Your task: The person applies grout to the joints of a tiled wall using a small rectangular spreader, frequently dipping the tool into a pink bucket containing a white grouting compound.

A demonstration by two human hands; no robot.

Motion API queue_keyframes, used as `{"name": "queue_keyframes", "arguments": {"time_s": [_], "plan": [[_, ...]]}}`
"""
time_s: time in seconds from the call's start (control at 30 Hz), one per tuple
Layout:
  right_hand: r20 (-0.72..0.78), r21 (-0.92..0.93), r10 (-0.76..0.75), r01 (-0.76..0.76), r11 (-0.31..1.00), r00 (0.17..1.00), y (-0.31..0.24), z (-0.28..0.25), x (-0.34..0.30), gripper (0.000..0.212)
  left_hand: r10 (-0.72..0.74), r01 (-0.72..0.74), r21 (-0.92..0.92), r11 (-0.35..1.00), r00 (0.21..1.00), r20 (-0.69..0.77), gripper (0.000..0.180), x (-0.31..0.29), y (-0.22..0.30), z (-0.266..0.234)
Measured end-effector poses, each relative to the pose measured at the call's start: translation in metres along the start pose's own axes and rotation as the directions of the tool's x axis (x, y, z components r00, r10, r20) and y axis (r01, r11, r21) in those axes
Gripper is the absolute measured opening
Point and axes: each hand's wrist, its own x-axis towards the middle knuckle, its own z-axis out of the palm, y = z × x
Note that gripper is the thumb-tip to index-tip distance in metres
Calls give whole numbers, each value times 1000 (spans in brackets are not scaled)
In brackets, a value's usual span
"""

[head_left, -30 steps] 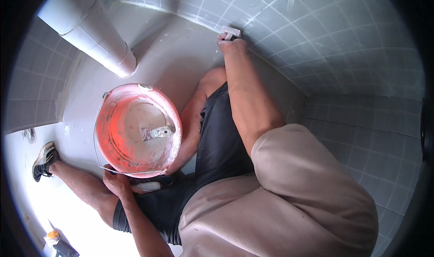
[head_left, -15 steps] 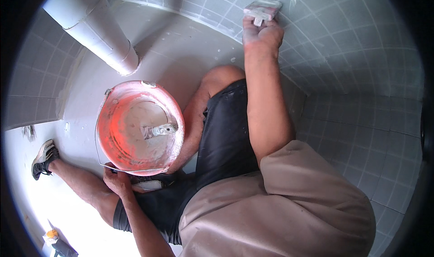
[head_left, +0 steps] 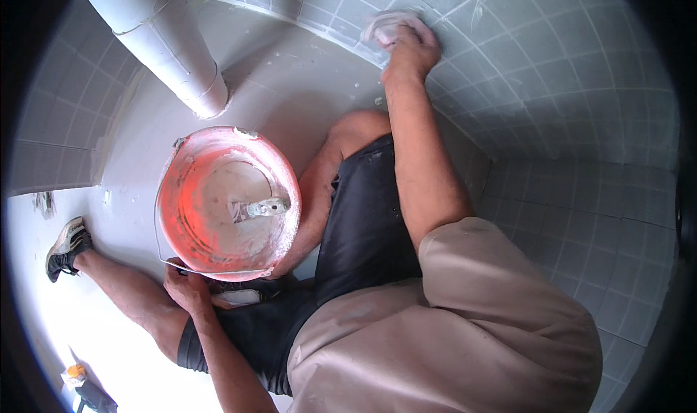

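My right hand (head_left: pixel 414 51) is raised at the far right against the grey tiled wall. It is closed round a small flat float (head_left: pixel 379 29), smeared whitish pink and blurred by motion. A red bucket (head_left: pixel 170 228) stands tilted between my legs, its inside coated with white paste (head_left: pixel 231 184). In the paste rests a tool with a whitened handle (head_left: pixel 270 207); its blade end is partly covered. My left hand (head_left: pixel 187 289) is at the bucket's near edge, fingers curled on the thin wire handle (head_left: pixel 210 272). Some of those fingers are hidden.
A thick white pipe (head_left: pixel 170 50) rises from the grey floor (head_left: pixel 290 68) beyond the bucket. Tiled walls (head_left: pixel 537 57) curve round the far side and the right. My bent legs flank the bucket. Bottles or tools with an orange top (head_left: pixel 75 373) stand at the lower left.
My right hand has moved a little left along the wall with the float, which has turned. The left hand stays at the bucket. The whole view has shifted slightly.
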Motion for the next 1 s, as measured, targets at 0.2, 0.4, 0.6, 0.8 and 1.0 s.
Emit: {"name": "queue_keyframes", "arguments": {"time_s": [0.2,0.4,0.6,0.8,1.0], "plan": [[544,-594,-632,785,175,552,-1,-8,18,33,-12,12,18,1000,1000,9,27,2,5,-3],[852,-521,-154,841,-148,501,-5,-13,-16,39,-2,2,0,1000,998,55,23,2,3,-8],[970,-34,187,852,-522,153,-67,64,16,37,6,-4,-27,1000,997,78,19,9,3,-7],[922,223,381,717,-661,64,-95,86,37,34,-12,9,28,1000,996,92,22,5,4,-12],[871,309,491,776,-550,0,-88,122,-7,28,46,-48,39,998,997,69,20,8,3,-12]]}}
